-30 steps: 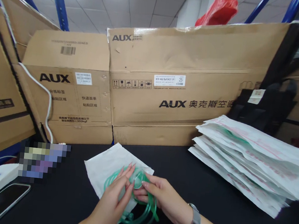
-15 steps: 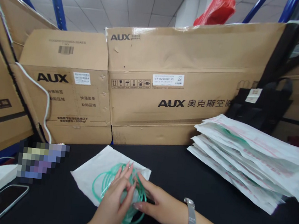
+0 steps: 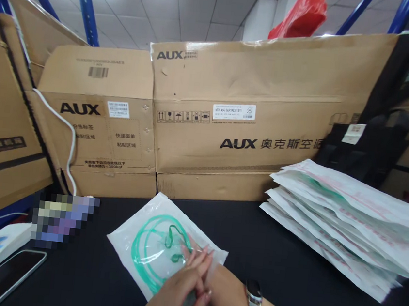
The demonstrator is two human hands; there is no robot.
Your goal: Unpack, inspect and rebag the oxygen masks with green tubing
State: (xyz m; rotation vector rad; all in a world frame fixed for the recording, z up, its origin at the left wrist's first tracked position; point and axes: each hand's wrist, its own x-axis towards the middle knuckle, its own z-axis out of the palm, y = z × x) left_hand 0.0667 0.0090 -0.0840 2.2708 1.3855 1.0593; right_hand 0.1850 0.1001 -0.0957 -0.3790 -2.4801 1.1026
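A white pouch with a clear front [image 3: 122, 239] lies tilted on the black table. Coils of green tubing [image 3: 141, 229], with a darker green strap among them, show through its film. At the pouch's lower right side, my left hand [image 3: 183, 287] is closed, its fingers over the film and its thumb near the edge. Behind it, my right hand [image 3: 224, 291], with a watch on the wrist, reaches to the same side. Its fingertips show faintly beneath the film; the rest of its fingers are hidden by my left hand, so their grip cannot be made out.
A stack of similar filled pouches [image 3: 328, 224] stands at the right. Large cardboard boxes [image 3: 205, 148] wall off the back. At the left lie a phone [image 3: 7, 276], a white power strip [image 3: 1, 243] with a cable, and a blurred-out item [image 3: 64, 218].
The green tubing, earlier bunched under both hands, now lies spread in the pouch under the film. Both hands have shifted right and down to the pouch's lower right side.
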